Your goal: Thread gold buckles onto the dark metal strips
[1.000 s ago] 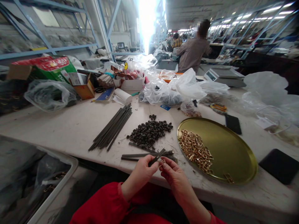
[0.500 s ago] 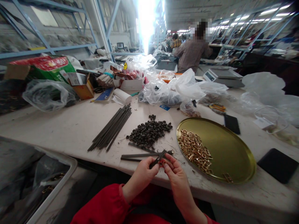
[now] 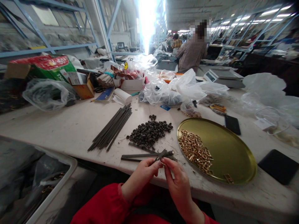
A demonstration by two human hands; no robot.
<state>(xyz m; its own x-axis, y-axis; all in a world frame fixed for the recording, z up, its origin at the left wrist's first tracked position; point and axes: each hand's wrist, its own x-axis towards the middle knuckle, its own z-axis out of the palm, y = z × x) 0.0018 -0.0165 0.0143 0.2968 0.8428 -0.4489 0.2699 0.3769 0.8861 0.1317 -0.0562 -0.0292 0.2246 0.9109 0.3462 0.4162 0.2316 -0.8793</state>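
Note:
My left hand (image 3: 143, 173) pinches a dark narrow strap (image 3: 161, 154) just over the table's front edge. The thumb and fingertips of my right hand (image 3: 177, 179) are closed at the same spot, on a small metal buckle (image 3: 163, 163) that the fingers mostly hide. Just beyond my hands lie a few more dark straps (image 3: 137, 155), some with metal at their right ends. Behind them is a heap of small dark strap loops (image 3: 150, 133). To the left rests a bundle of long dark strips (image 3: 113, 126).
At right, a round gold tray (image 3: 233, 149) holds many rectangular gold buckles (image 3: 195, 149). Black flat objects lie beyond and right of it. Plastic bags (image 3: 173, 88), boxes and a scale (image 3: 221, 76) line the back. A white bin (image 3: 72, 168) stands lower left. A person (image 3: 192, 53) is farther off.
My right fingers have closed in over the buckle, which showed between my hands before and is now mostly covered. The strap's far end points slightly more to the right.

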